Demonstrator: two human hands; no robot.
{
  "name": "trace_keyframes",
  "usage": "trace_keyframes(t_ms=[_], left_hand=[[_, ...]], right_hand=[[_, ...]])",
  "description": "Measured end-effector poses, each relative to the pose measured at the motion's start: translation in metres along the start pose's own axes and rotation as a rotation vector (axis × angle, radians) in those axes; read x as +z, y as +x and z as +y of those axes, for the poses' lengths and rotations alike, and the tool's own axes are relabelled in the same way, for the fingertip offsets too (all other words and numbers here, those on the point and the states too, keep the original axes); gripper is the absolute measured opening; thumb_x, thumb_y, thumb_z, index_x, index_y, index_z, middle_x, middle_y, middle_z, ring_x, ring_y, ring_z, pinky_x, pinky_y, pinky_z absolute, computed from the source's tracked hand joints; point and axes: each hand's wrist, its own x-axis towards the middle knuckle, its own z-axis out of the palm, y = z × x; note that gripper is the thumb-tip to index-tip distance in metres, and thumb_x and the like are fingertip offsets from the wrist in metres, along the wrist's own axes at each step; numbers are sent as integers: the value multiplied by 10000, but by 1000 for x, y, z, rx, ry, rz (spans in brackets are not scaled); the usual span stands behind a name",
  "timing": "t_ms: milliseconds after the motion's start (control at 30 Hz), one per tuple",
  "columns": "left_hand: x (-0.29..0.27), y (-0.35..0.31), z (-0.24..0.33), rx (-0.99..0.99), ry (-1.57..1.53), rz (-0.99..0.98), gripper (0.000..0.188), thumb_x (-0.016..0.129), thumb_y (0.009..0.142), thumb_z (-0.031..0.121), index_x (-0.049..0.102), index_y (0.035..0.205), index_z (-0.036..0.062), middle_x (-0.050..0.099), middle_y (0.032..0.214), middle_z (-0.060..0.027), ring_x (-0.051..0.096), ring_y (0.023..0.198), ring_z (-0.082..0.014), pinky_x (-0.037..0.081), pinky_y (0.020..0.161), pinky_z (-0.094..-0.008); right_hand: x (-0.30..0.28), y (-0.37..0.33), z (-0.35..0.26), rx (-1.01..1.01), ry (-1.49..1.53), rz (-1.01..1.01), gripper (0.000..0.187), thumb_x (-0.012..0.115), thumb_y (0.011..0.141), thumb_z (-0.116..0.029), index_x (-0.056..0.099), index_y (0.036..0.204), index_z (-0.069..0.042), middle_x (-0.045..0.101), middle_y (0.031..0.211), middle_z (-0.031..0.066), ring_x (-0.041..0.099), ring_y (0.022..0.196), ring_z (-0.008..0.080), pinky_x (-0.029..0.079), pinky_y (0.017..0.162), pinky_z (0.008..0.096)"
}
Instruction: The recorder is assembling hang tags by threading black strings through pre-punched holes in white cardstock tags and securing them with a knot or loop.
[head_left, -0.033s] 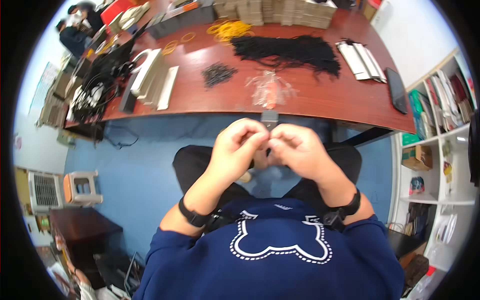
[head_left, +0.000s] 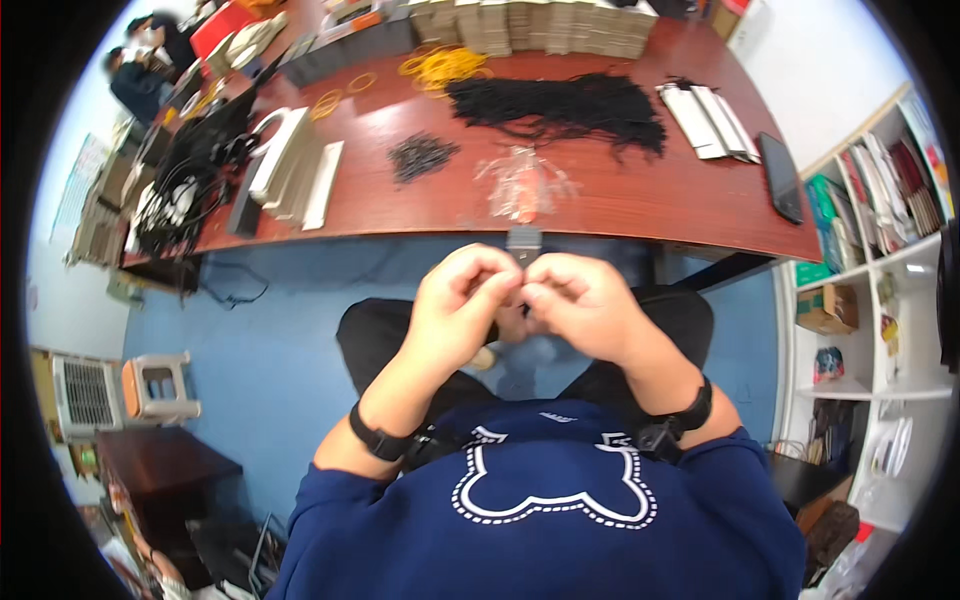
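Observation:
My left hand [head_left: 452,308] and my right hand [head_left: 590,302] meet just off the table's near edge, above my lap. Both are closed in a pinch, thumb tips and forefingers together. Whatever lies between the fingertips is too small and too covered to name. Directly beyond them, a grey block-shaped piece [head_left: 524,238] juts out at the table edge. Behind it on the tabletop lie an orange strip [head_left: 527,190] and crumpled clear plastic scraps [head_left: 497,182]. A heap of small dark pieces [head_left: 422,157] sits to the left of these, and a bundle of black cords [head_left: 560,110] farther back.
The reddish table [head_left: 400,205] also carries yellow loops [head_left: 445,68], stacked grey-brown cards [head_left: 560,28], white strips [head_left: 705,122], a dark phone [head_left: 780,178] and tangled cables [head_left: 185,205]. Shelves [head_left: 870,385] stand at the right; a stool [head_left: 160,387] is at the left. People work at the far left.
The view has shifted slightly, so the table and its contents appear a little farther left. My hands keep the same pinched pose at the table edge.

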Motion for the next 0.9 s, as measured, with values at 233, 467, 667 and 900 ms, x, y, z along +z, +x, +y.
trace_keyframes(t_ms=[233,467,667,900], left_hand=[[-1,5,3,281,382,58,24,646,796,-28,643,804,-6,596,829,-52,570,753,-131,472,680,-246],[-15,11,5,128,202,180,104,601,871,18,662,954,-2,614,883,-49,580,731,-95,470,668,-219],[-17,11,2,220,357,83,298,631,843,6,637,1138,40,606,955,-41,599,787,-99,483,723,-218],[-18,13,-1,369,556,104,118,700,766,14,670,879,31,648,821,-63,596,729,-145,473,619,-252]], right_hand=[[-10,6,1,105,73,-132,129,566,924,-147,574,842,-48,501,658,-63,414,561,11,338,483,207],[-22,20,-15,65,-35,-82,113,572,922,-133,597,946,-26,622,811,16,533,628,39,430,539,187],[-14,25,2,16,166,-12,88,573,923,-114,598,945,-32,606,823,-10,509,687,25,420,620,183],[-6,26,11,62,125,0,77,552,939,-137,572,933,-63,553,679,-46,441,486,9,335,424,171]])
